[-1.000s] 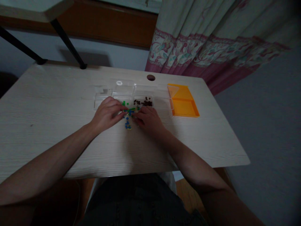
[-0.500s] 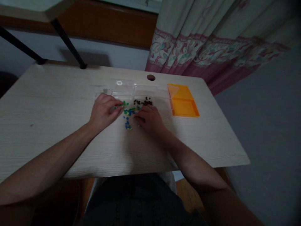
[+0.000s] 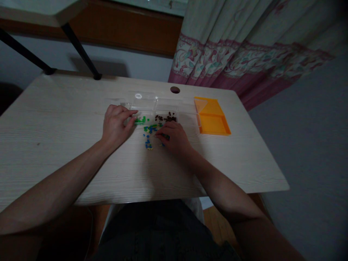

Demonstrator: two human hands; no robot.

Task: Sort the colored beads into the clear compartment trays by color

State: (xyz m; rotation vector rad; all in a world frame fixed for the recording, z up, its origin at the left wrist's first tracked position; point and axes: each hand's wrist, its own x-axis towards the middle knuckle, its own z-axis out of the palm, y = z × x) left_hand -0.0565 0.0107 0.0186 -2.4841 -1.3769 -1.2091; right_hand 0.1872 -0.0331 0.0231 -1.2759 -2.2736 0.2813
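My left hand (image 3: pixel 116 122) is at the left end of the clear plastic boxes, thumb and forefinger apart, with nothing seen between them. Right beside its fingertips lie small green toy bricks (image 3: pixel 143 119) in a clear compartment. My right hand (image 3: pixel 175 136) hovers low over the tabletop, fingers curled and pinched together; what the fingertips hold is too small to make out. To its left lies a loose pile of blue, green and yellow bricks (image 3: pixel 152 128), trailing toward me. Dark brown bricks (image 3: pixel 170 117) fill part of the clear box behind my right hand.
An open orange case (image 3: pixel 213 125) stands on the right of the pale wooden desk (image 3: pixel 233 159). Clear lids (image 3: pixel 144 99) are raised behind the boxes. A round cable hole (image 3: pixel 175 90) is near the back edge, and black shelf legs (image 3: pixel 81 50) stand at the back left.
My left hand has drawn back left from the green bricks, and its thumb and forefinger have parted. My right hand has stayed nearly in place, with green now showing beneath its fingers.
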